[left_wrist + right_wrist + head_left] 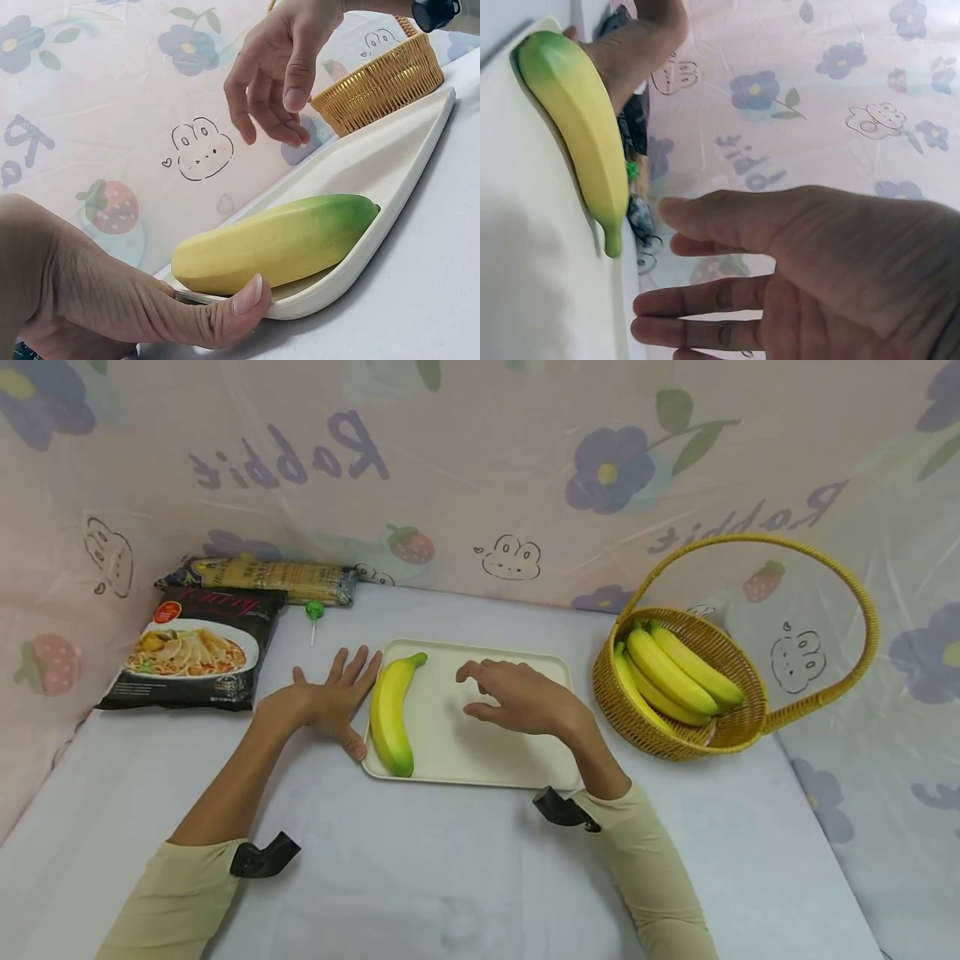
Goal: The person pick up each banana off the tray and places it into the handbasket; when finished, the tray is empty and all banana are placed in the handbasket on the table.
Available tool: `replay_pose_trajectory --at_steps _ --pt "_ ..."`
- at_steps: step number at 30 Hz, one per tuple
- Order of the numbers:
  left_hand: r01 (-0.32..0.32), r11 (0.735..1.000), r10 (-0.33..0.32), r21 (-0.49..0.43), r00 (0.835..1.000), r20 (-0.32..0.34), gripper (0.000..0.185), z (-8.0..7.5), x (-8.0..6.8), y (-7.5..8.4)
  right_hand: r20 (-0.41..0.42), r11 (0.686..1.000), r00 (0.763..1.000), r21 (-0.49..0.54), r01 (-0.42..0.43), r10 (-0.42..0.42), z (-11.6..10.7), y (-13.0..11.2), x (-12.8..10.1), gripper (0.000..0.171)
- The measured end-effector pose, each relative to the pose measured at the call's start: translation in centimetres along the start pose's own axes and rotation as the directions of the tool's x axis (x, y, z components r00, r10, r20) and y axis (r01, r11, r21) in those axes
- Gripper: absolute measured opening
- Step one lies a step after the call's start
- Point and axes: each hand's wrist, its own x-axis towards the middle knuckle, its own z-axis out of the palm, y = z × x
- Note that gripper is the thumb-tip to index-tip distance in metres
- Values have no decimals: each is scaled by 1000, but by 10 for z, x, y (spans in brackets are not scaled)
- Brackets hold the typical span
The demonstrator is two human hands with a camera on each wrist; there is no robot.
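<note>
A yellow banana with a green end (392, 714) lies lengthwise along the left side of a cream rectangular tray (480, 768). My left hand (330, 697), fingers spread, rests against the tray's left edge; in the left wrist view its thumb (225, 311) lies along the rim beside the banana (277, 240). Above the tray's right half hovers my right hand (521, 697), with fingers loosely bent and nothing between them. In the right wrist view the right hand (810, 277) is apart from the banana (581, 127).
A wicker basket (648, 739) with a tall handle holds several bananas (667, 668) right of the tray. At the left lie a black noodle packet (195, 647), a pack of pasta (277, 578) and a green lollipop (314, 610). A patterned curtain (480, 468) stands behind the table.
</note>
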Motion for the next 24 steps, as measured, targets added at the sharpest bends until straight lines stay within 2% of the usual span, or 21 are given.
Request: replay_pose_trajectory --at_steps 5,8,14,17,20,24 --pt "1 1000 -1 6 1000 -5 175 1 0 1 -9 997 997 -13 75 -75 13 -14 10 46" --pt "7 1000 -7 7 1000 -5 175 0 -1 2 14 995 995 -10 101 -101 20 -20 15 50" --pt "-1 1000 1 15 1000 -12 174 1 3 0 99 998 993 6 59 -59 29 -26 18 64" --pt "-2 1000 3 27 1000 -12 174 2 5 -2 113 999 992 13 48 -49 33 -28 20 68" --pt "-2 999 2 34 1000 -8 174 3 5 -4 129 997 988 3 81 -81 39 -32 23 70" --pt "0 1000 0 32 1000 -7 174 4 4 -3 160 986 977 -70 151 -139 47 -36 28 66"
